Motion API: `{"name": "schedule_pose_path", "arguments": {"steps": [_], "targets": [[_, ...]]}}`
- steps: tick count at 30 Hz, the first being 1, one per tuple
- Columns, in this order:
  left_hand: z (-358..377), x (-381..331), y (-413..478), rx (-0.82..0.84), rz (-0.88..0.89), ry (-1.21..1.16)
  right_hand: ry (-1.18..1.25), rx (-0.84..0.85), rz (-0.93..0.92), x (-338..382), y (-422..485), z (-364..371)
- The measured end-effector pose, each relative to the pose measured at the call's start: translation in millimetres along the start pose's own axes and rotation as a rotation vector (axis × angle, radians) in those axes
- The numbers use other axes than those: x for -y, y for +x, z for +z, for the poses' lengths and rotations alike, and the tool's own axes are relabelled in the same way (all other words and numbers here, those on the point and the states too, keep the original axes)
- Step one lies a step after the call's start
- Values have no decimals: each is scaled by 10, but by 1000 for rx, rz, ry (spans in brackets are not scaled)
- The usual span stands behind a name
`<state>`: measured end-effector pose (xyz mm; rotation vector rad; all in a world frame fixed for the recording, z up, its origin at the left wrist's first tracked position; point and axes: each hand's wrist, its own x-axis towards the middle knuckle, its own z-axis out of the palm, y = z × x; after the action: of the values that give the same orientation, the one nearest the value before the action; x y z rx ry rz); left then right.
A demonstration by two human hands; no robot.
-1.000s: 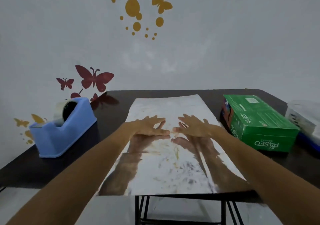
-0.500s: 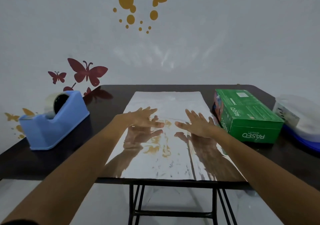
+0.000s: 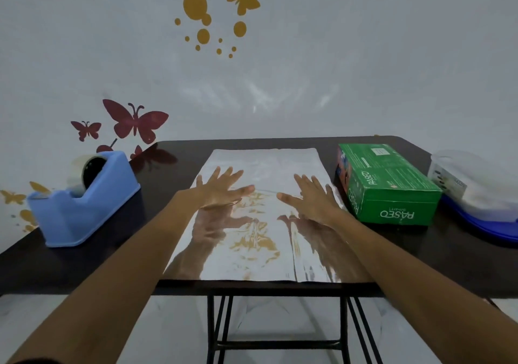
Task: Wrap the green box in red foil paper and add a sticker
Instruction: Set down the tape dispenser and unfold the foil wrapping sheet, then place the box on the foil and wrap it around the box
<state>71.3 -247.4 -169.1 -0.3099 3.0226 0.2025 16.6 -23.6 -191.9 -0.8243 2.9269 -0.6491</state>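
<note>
A shiny sheet of foil paper (image 3: pixel 263 164) lies flat on the dark table (image 3: pixel 173 167), its silver side up and mirroring my arms. My left hand (image 3: pixel 221 188) presses flat on the sheet's left half with straight, spread fingers. My right hand (image 3: pixel 311 197) lies flat on the right half, fingers straight too. The green box (image 3: pixel 389 184), printed PASEO, rests on the table just right of the sheet, a short way from my right hand. No sticker is visible.
A blue tape dispenser (image 3: pixel 81 204) with a clear tape roll stands at the table's left. A translucent lidded container (image 3: pixel 473 187) on a blue base sits at the far right. The sheet's near edge reaches the table's front edge. A wall with butterfly decals stands behind.
My hands have slid apart across the foil, the left one leftward and the right one rightward, from nearly touching at the middle. The box and dispenser have not moved.
</note>
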Motion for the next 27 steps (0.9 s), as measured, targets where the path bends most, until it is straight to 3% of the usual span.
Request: {"name": "schedule_pose_path", "arguments": {"steps": [3,6,11,15,17,22,27], "targets": [[-9,-85,-36,-17,22,-62,108,-242,-83,74,-65,-91],[21,-251,-129,-53,62,-92,39,-412,-80,134,-163,-210],[111,-563,-194,-120,205,-118,13,-800,177,-5,-489,-406],[218,-704,-265,-425,335,-122,223,-859,534,-214,-736,-476],[295,-723,-286,-480,344,-98,347,-836,615,-301,-821,-490],[387,-722,-299,-484,360,-73,488,-765,623,-408,-839,-448],[387,-707,-328,-457,349,-119,600,-942,487,-520,-814,-563]]}}
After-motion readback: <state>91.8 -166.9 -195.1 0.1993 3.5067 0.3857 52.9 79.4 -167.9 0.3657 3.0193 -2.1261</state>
